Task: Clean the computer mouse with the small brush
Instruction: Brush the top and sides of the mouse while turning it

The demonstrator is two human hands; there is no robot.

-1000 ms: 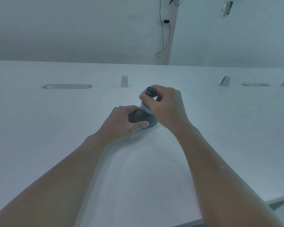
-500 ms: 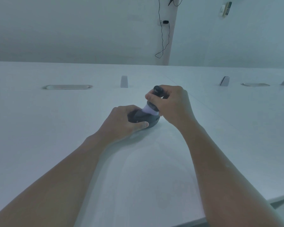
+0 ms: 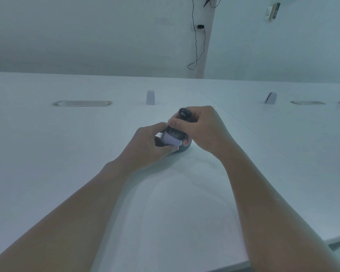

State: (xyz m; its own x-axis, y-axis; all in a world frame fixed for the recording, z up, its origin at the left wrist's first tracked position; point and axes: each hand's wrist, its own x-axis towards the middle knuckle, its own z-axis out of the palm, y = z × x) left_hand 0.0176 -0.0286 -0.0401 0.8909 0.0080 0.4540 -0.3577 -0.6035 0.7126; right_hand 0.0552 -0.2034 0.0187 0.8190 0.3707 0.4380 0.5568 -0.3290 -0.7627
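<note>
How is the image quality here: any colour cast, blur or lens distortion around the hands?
Head view: dim, with a blue-green cast; wide-angle bending stretches the forearms; the brush bristles over the mouse look slightly smeared; soft shadow on the table under the left hand; no glare.

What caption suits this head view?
Left hand steadies a dark grey computer mouse while right hand sweeps a small white-bristled brush over it.
</note>
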